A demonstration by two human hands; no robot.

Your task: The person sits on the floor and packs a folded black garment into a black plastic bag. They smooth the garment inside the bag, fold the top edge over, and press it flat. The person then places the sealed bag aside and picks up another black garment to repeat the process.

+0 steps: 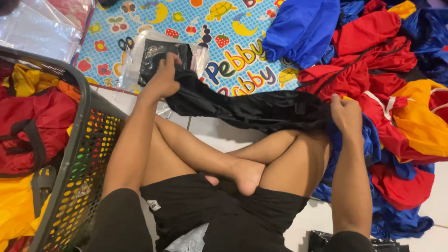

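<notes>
the heap of red, blue and yellow cloth (387,93) fills the right side, spilling from far to near. on the left stands a grey mesh basket (84,158) stuffed with red and yellow pieces. far off lies the bright play mat (233,42). across my crossed legs stretches the black garment (247,109). my left hand (164,77) has its grip clamped on the garment's left end; my right hand (346,114) pinches its right end. beyond my left hand sit a clear bag with black cloth (163,53) and small scissors (125,44).
</notes>
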